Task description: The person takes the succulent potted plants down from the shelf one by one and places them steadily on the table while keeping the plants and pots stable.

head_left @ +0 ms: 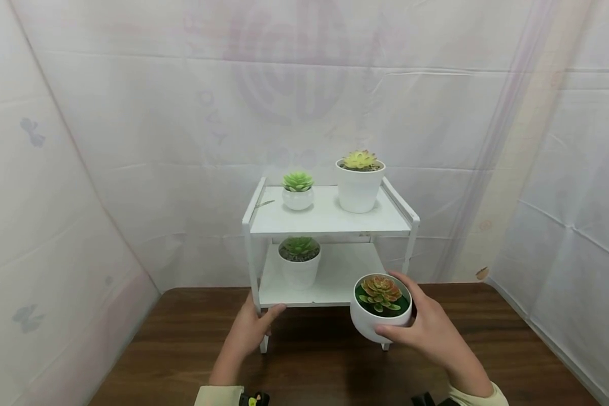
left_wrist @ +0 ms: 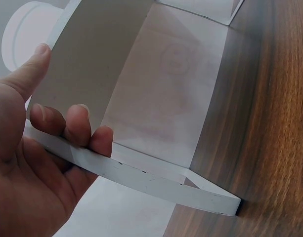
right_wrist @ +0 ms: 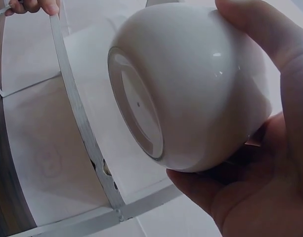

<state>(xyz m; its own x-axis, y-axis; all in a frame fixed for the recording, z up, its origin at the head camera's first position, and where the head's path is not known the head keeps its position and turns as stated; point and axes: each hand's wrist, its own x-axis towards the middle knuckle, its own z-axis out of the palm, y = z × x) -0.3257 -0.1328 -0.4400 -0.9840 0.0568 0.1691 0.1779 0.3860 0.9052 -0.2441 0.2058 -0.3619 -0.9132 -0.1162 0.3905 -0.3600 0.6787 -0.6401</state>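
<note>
My right hand (head_left: pixel 431 324) grips a round white pot with a reddish-green succulent (head_left: pixel 378 321), thumb on the near side and fingers on the far side. It hangs in front of the lower tier's right end; its bare underside shows in the right wrist view, where the white pot (right_wrist: pixel 191 89) fills the middle. At the left front leg of a white two-tier shelf (head_left: pixel 330 225), my left hand (head_left: pixel 248 327) holds on, its fingers curled round the leg (left_wrist: pixel 156 180) and its thumb along the lower board's edge. On that lower tier, at left, stands a potted green succulent (head_left: pixel 300 270).
A small potted green succulent (head_left: pixel 298 197) and a taller pot with a yellow-green succulent (head_left: pixel 359 189) stand on the top tier. The shelf rests on a dark wooden table (head_left: pixel 182 332). White sheeting (head_left: pixel 157 113) hangs behind and on both sides.
</note>
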